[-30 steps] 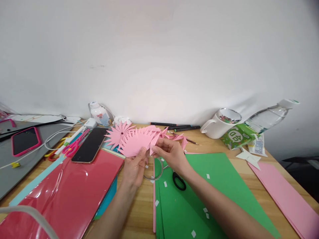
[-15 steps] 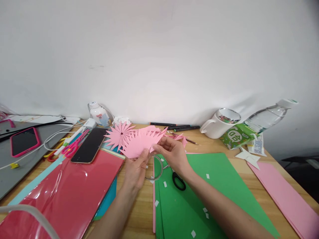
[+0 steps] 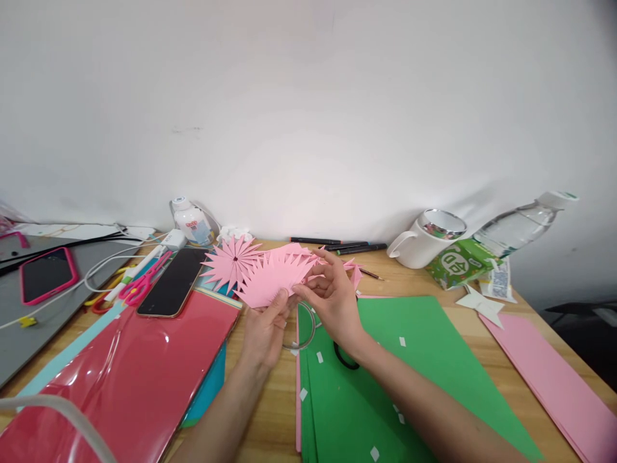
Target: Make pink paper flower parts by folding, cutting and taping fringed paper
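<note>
Above the desk, left hand clamps pink fan; right hand curls, grip unclear.

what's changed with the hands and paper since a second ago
The right hand has lifted its index finger beside the spiky pink paper fan; whether it released anything is unclear. Its wrist now covers more of the black scissors handle. The left hand, still holding the fan, shifted slightly right. The pink paper flower and green sheets stayed put.

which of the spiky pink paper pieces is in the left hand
The fan-shaped pink paper piece, pinched in the left hand, with the right hand at its right edge. The round pink paper star and other pink pieces lie behind it.
</note>
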The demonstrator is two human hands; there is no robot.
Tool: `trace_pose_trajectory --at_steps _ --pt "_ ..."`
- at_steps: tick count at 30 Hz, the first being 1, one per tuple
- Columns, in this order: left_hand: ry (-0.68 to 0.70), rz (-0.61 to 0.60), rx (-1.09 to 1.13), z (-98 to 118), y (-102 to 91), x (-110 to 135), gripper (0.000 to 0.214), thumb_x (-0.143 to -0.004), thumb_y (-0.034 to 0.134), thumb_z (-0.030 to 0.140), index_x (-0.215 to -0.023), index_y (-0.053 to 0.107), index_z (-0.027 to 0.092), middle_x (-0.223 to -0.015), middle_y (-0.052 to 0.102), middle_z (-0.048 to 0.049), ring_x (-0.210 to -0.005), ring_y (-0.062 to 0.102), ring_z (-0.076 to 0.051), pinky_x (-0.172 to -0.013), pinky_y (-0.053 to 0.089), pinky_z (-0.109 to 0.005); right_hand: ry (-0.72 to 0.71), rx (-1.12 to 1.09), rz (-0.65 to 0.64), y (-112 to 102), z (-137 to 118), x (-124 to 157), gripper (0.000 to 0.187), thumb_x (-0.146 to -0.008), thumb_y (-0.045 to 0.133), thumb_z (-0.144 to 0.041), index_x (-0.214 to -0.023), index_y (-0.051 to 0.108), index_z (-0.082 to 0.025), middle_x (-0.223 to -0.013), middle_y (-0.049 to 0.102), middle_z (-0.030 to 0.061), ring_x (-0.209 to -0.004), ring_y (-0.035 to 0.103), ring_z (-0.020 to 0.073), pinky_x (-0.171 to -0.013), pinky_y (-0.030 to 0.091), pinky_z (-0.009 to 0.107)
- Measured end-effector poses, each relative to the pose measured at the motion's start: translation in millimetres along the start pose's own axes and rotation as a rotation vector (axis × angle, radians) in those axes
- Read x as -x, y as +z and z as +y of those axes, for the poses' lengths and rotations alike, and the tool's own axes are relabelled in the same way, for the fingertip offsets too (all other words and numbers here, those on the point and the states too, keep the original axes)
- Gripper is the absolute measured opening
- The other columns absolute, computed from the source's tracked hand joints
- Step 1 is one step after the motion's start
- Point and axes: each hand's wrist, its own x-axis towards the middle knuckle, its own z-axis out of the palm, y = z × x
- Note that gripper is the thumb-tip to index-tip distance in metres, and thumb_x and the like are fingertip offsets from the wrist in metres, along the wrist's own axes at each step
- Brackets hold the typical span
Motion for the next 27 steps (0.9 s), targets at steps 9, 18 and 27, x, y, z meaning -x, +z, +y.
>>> trace_pose_trajectory --at_steps 9,18,27 --pt "0.016 -0.025 0.017 -0.4 0.9 0.5 0.027 -0.065 0.082 0.02 -0.089 0.07 0.016 -0.105 0.074 -0.0094 -0.11 0.065 -0.028 -0.1 0.048 -0.04 -0.019 0.023 0.006 -2.0 0.9 -1.8 0.056 -0.067 0.08 -0.037 -0.115 0.05 -0.027 -0.084 0.055 -0.0041 -0.067 0.064 0.0116 -0.063 0.056 0.026" --pt "0.016 0.008 0.028 -1.3 -3.1 -1.6 0.031 -0.063 0.083 0.018 -0.091 0.07 0.014 -0.089 0.076 -0.007 -0.096 0.07 -0.024 -0.095 0.05 -0.038 -0.087 0.046 0.013 2.1 11.8 3.6 0.058 -0.071 0.079 -0.035 -0.119 0.047 -0.028 -0.08 0.056 -0.0036 -0.069 0.062 0.0124 -0.066 0.056 0.027" --pt "0.017 -0.018 0.038 0.7 0.2 0.6 0.048 -0.065 0.082 0.019 -0.11 0.067 0.017 -0.106 0.074 -0.0081 -0.115 0.062 -0.026 -0.1 0.048 -0.037 -0.087 0.097 -0.002 -1.8 7.0 1.2 0.057 -0.072 0.078 -0.038 -0.12 0.05 -0.028 -0.086 0.058 -0.0012 -0.075 0.066 0.0148 -0.071 0.058 0.03"
